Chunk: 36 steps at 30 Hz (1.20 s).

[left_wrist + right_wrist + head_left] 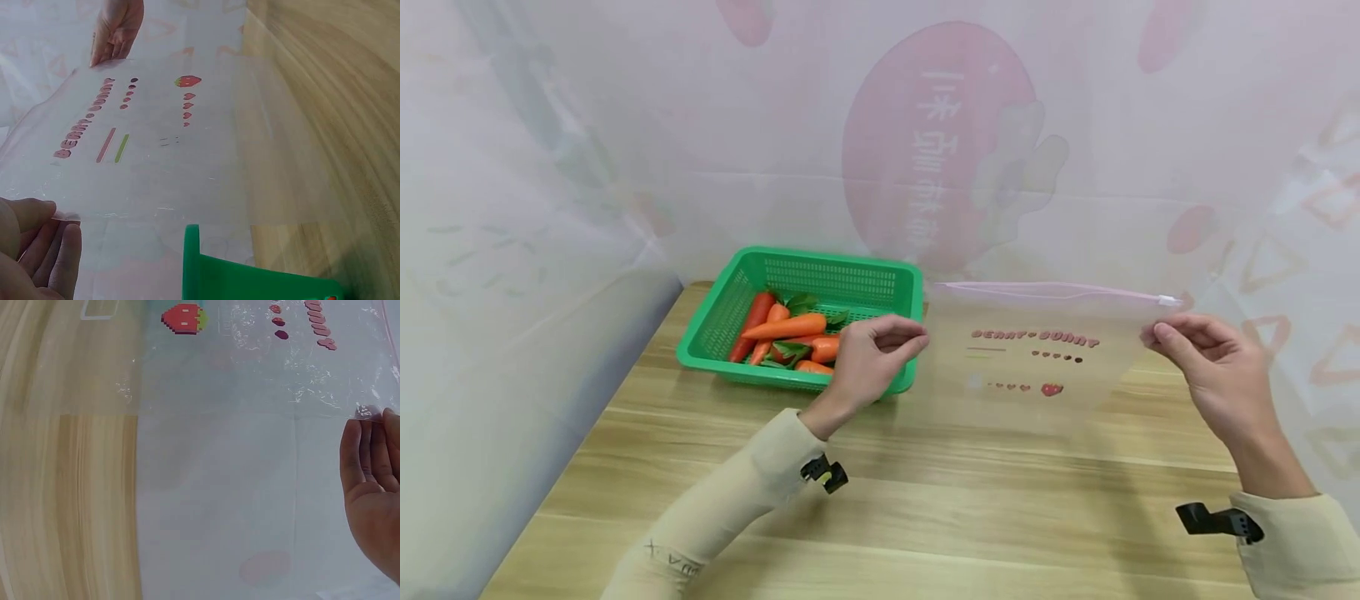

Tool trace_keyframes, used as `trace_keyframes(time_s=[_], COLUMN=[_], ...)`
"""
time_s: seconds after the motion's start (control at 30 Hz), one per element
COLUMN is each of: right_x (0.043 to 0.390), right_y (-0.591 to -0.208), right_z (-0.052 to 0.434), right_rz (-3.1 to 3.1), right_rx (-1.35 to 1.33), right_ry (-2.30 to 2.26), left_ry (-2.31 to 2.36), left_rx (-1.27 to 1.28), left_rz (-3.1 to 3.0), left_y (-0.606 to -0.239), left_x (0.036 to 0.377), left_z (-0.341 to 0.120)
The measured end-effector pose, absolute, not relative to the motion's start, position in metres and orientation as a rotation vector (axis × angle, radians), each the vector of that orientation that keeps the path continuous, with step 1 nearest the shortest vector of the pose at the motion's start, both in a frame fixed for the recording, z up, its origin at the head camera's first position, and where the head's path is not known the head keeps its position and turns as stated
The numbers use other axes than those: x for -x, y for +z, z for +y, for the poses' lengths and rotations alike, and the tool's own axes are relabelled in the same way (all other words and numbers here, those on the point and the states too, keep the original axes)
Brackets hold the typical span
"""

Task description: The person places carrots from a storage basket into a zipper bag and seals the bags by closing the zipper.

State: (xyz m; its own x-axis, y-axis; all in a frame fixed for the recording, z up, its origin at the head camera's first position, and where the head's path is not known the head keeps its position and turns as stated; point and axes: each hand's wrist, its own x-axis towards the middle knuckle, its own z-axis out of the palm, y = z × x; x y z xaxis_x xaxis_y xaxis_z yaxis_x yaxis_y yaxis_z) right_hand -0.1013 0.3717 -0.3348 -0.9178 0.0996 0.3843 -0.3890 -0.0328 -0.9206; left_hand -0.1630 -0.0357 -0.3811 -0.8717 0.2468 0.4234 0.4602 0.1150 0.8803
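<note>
Nearest the person, the wooden table [925,517] runs bare between two cream sleeves. Above it the zip bag [1037,358] hangs upright, clear of the wood, stretched between both hands just right of the green basket [715,333].

The left hand [868,358] has its fingers curled, thumb and fingertips pinching the bag's left edge near the top corner; from the left wrist, the fingers [59,262] lie together against the plastic [187,144]. The right hand [1206,358] pinches the bag's right edge in the same way, just below the white slider [1165,301]. From the right wrist, only the fingertips [369,450] meet the plastic edge [262,369], and the thumb is out of view there.

The pink zip strip [1045,290] along the bag's top looks closed, with the slider at its right end, though the frame is too soft to be sure. Printed red lettering and a small strawberry [1052,389] show on the bag's face.

Behind and left of the bag, the basket holds a heap of carrots [790,329] with green leaves. Beyond both hangs a pale printed curtain [925,142].

The step in hand seems to be holding the bag up and taut, ready to open. The next move probably calls for one hand to steady the top edge while the other draws the slider along the strip, so the mouth can take the carrots from the basket.
</note>
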Motion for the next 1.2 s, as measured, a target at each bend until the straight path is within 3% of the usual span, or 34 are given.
trace_keyframes(time_s=[0.6,1.2], right_x=[0.076,0.03], right_y=[-0.344,-0.357], right_z=[0.377,0.379], right_rz=[-2.0,-1.916], right_rx=[-0.426,-0.936], right_ry=[1.812,1.727], left_ry=[-1.877,-1.971], left_rx=[0.812,1.039], left_rz=[-2.069,-2.069], left_y=[-0.366,-0.381], left_x=[0.172,0.145], left_z=[-0.027,-0.052])
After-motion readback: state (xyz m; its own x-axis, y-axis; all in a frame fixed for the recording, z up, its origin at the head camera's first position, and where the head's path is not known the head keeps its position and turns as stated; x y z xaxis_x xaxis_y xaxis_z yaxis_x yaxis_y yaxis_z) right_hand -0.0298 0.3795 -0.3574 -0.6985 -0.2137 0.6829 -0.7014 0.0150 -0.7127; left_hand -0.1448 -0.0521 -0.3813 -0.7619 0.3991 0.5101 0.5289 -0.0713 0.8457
